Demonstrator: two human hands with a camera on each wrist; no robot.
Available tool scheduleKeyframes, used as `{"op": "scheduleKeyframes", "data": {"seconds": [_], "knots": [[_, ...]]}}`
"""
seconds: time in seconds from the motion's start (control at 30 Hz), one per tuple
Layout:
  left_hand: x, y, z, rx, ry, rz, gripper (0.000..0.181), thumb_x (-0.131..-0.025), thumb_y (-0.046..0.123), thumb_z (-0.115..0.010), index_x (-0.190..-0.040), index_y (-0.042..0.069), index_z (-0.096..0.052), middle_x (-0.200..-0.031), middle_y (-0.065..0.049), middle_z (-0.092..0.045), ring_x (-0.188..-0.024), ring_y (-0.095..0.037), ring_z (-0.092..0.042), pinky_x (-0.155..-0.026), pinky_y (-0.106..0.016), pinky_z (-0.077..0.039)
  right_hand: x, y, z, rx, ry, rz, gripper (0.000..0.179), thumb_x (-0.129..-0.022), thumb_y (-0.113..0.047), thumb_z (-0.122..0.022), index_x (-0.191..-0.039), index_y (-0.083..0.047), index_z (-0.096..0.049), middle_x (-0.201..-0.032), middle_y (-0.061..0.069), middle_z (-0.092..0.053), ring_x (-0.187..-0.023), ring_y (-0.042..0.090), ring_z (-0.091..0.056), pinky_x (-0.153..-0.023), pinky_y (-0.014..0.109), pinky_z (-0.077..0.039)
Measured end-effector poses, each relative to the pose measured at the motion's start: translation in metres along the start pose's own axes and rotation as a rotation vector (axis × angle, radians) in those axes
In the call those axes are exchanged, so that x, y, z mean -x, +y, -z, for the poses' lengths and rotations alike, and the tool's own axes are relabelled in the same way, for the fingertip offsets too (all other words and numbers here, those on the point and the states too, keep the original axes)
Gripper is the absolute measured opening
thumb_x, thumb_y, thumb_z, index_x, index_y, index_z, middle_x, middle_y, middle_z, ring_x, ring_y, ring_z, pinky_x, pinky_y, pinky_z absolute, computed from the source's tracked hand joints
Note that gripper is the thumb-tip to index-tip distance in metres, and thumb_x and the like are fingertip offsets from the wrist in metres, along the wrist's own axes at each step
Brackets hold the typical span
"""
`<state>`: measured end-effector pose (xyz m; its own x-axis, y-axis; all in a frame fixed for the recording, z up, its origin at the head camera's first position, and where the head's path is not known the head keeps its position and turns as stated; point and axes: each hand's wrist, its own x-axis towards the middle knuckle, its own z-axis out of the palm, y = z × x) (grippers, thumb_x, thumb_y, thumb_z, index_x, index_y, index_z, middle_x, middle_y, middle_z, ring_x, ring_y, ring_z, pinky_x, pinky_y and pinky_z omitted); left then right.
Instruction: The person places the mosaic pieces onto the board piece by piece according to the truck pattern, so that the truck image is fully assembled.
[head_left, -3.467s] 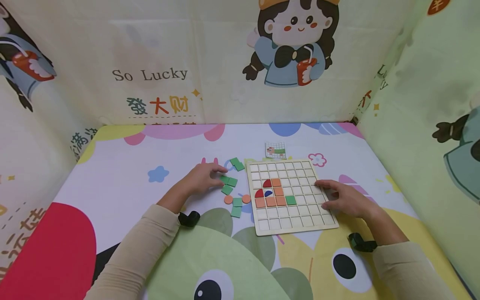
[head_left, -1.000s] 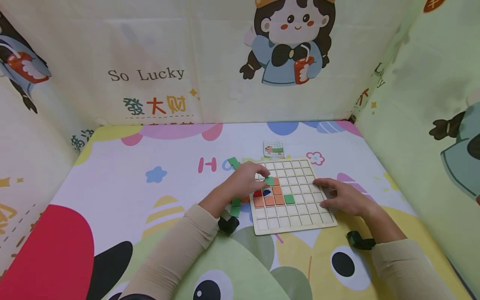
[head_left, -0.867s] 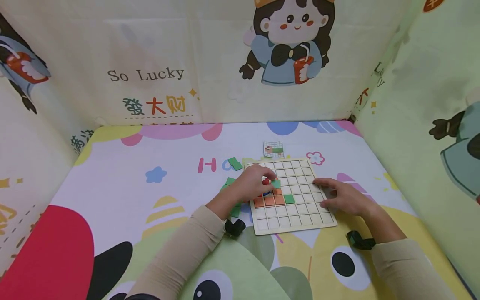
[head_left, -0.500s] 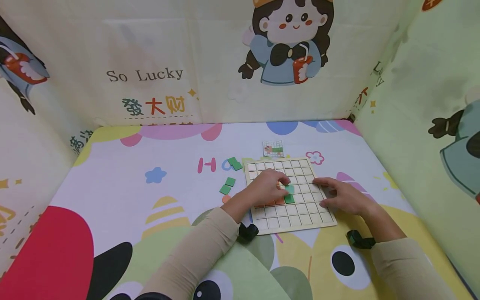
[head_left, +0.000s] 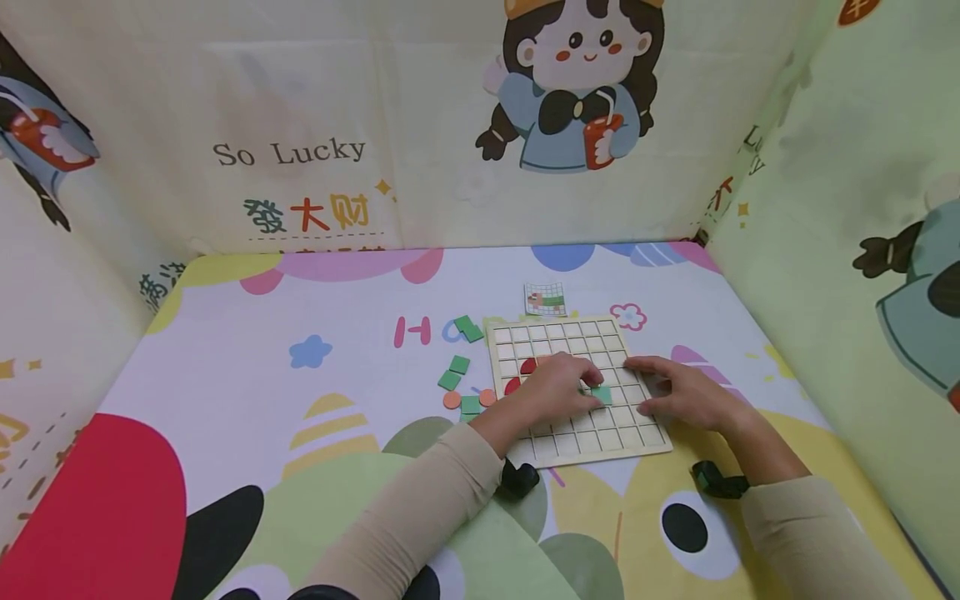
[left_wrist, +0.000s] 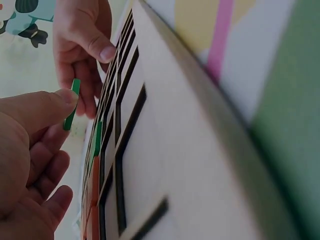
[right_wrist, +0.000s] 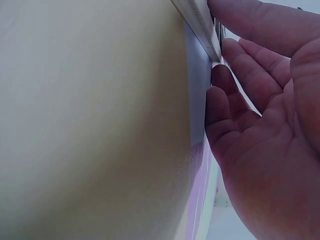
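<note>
My left hand pinches a green square tile between thumb and index finger, over the right half of the wooden grid board. In the left wrist view this tile stands tilted, apart from the board's surface. The remaining fingers of that hand are loosely bent. My right hand rests at the board's right edge, thumb and fingertips touching it. Red rounded pieces show on the board's left side; the left hand hides most of the orange squares. Another green tile lies in the grid.
Left of the board lie loose green tiles, more green squares, and two orange discs. A small picture card lies behind the board. Patterned cloth covers the table and the surrounding walls.
My left hand has come from the loose tiles onto the board with a green tile, then moved further right across the grid. The right hand has stayed at the board's edge.
</note>
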<state>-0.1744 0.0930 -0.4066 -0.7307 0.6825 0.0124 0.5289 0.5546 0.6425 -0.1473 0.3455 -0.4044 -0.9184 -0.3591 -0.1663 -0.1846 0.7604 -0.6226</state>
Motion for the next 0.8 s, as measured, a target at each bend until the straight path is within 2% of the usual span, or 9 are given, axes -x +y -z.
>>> {"op": "scheduleKeyframes", "data": {"seconds": [0.3,0.57,0.8], "knots": [[-0.003,0.005,-0.008,-0.017,0.021,0.052,0.026,-0.089,0.024,-0.075,-0.112,0.013,-0.072,-0.101,0.009,-0.067,-0.097,-0.007,-0.055,-0.083,-0.015,-0.043,0.000,0.000,-0.001,-0.002,-0.007,0.000,0.069,-0.086,-0.023,-0.079,-0.145,-0.002,-0.050,-0.146,0.020,-0.048,-0.126,0.042,-0.048,-0.101,0.059,-0.040],[-0.003,0.005,-0.011,-0.056,0.034,0.072,0.023,-0.090,0.024,-0.075,-0.109,0.012,-0.073,-0.091,0.009,-0.064,-0.088,-0.007,-0.052,-0.073,-0.015,-0.042,0.000,-0.001,-0.001,0.008,-0.006,0.001,0.069,-0.086,-0.024,-0.079,-0.144,-0.003,-0.050,-0.146,0.020,-0.049,-0.124,0.041,-0.049,-0.100,0.058,-0.040],[-0.003,0.004,-0.013,-0.067,0.041,0.102,0.022,-0.090,0.023,-0.075,-0.109,0.013,-0.072,-0.094,0.009,-0.064,-0.092,-0.008,-0.053,-0.077,-0.016,-0.043,0.000,0.000,-0.001,0.001,-0.006,0.003,0.069,-0.086,-0.024,-0.080,-0.144,-0.002,-0.050,-0.145,0.020,-0.050,-0.124,0.041,-0.050,-0.099,0.057,-0.041]]}}
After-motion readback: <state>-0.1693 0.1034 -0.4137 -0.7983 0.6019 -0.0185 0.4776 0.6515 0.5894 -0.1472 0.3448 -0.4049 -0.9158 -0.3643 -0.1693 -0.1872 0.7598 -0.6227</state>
